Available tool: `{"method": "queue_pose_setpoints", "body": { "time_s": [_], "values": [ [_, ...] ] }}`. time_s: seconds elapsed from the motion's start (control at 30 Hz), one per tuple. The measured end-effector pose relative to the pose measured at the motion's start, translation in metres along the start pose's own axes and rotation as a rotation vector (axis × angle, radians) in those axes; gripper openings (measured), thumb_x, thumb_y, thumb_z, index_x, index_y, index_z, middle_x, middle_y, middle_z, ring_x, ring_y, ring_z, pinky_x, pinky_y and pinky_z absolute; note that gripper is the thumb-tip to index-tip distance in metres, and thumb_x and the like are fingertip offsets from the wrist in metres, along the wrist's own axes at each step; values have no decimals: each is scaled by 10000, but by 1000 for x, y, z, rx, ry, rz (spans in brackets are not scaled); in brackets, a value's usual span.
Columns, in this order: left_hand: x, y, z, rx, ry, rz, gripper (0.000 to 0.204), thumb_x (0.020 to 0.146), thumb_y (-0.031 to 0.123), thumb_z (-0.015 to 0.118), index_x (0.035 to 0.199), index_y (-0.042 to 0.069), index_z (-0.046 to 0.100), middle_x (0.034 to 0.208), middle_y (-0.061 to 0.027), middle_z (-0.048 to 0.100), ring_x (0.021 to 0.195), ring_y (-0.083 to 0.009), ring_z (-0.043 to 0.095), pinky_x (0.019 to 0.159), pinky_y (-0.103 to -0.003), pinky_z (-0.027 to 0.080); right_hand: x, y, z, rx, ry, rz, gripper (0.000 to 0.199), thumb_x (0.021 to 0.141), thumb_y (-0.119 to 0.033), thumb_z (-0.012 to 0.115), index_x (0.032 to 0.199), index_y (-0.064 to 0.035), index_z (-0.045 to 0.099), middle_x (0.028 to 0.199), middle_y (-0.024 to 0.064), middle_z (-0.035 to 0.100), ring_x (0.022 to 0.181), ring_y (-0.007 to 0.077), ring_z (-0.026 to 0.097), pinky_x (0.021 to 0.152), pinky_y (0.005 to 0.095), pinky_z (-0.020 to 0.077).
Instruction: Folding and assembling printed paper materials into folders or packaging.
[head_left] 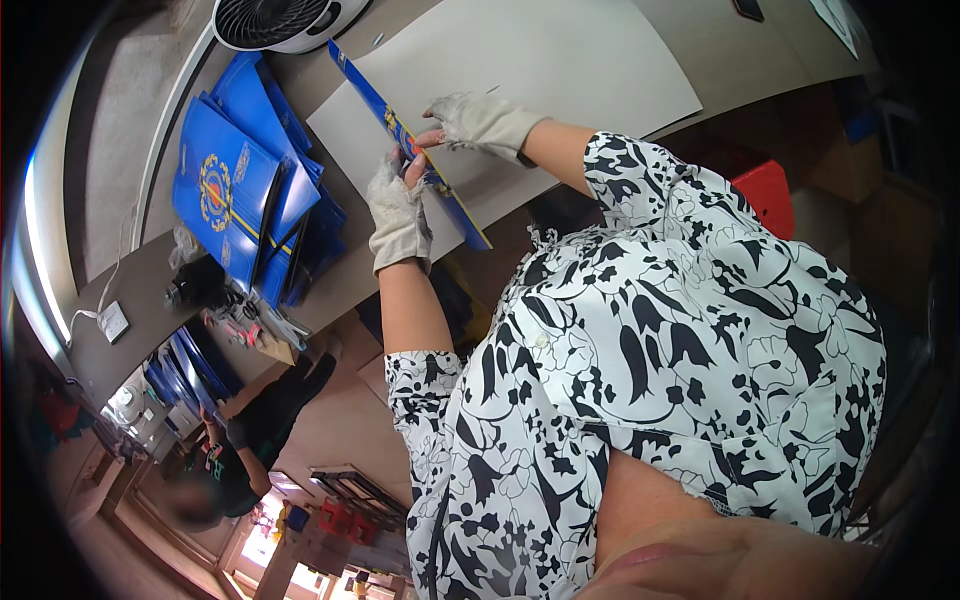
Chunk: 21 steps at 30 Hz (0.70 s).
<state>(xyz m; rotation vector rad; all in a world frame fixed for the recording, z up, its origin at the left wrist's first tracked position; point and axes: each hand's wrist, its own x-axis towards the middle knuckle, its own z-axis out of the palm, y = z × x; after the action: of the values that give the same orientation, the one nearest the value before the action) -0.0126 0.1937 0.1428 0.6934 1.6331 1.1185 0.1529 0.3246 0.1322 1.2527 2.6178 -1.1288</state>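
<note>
My left hand (400, 215), in a worn white fingerless glove, grips a flat blue printed folder (375, 103) with yellow markings. The folder is turned nearly edge-on, slanting from the upper left down past the table's near edge. My right hand (485, 125), gloved the same way, is on its right side with fingers stretched out and apart. One of its fingertips meets the folder near the middle; the others stand off it. Left of my hands lies an overlapping pile of similar blue folders (225, 185) with a round gold emblem.
A large white sheet (590, 70) covers much of the table under my hands. A black-and-white fan (275, 20) stands at the far left. Scissors and small tools (240, 312) lie near the table edge. Another person (255, 430) works at lower left. A red object (765, 200) sits at right.
</note>
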Motion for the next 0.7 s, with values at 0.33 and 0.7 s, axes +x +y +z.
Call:
{"method": "queue_pose_setpoints", "body": {
  "time_s": [0.33,0.7],
  "values": [
    [-7,32,6,-97,-95,-111,623,951,305,735,1419,-64,554,1307,-158,668,1166,-237,651,946,-348,517,8,7,-3,74,-98,57,901,914,-766,527,1418,-21,578,1446,197,583,1348,385,533,1141,474,408],
    [-18,17,5,-250,-70,-119,546,1025,288,606,1488,15,510,1307,-96,663,1162,-220,646,895,-351,518,-23,-13,-29,586,-280,143,817,956,-726,504,1453,-79,545,1429,161,603,1309,354,569,1082,476,443]
  ]
}}
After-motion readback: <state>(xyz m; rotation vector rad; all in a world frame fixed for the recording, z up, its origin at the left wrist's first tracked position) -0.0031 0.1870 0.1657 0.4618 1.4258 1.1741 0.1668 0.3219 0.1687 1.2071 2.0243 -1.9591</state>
